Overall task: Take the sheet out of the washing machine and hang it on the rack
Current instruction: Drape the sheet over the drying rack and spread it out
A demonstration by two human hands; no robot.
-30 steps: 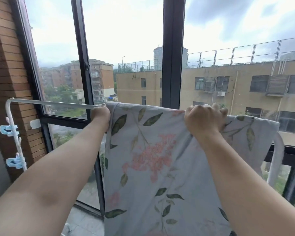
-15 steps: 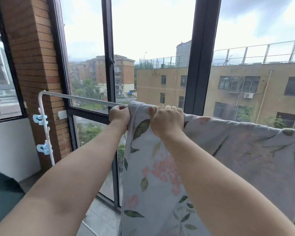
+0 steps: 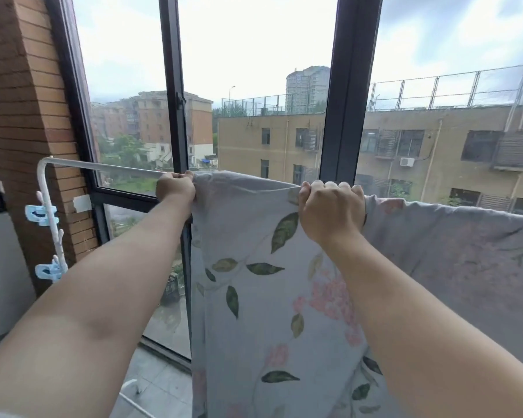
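Big window (image 3: 349, 86) ahead of me: dark metal frame, smooth glass, grey sky beyond. Across it hung the sheet (image 3: 284, 297), already up on the rack (image 3: 103, 166), its near side falling past my forearms and the rest running off to the right. Thin, limp cotton by the look of it, pale grey, printed with green leaves and pink blossom, creased and bunched along the top fold.

The job right then, I reckoned, was spreading. Draw the left edge out along the bare rack while the other fist pinned the fold, so the cloth slid flat instead of dragging off the far side. Pull level, not downward, and leave even lengths hanging front and back.

Brick wall (image 3: 27, 116) on the left, rough, matte, gritty. The rack was a thin white tube, round and slick, bent down at its left corner, and the stretch just past that bend lay uncovered.

My left hand (image 3: 175, 188) was clenched on the sheet's top left corner, right at the tube. My right hand (image 3: 331, 211) made a fist grasping the fold further along, knuckles up.

Smallest of all, two pale blue plastic pegs (image 3: 41, 214) clipped on the rack's upright, handy for fixing that corner.
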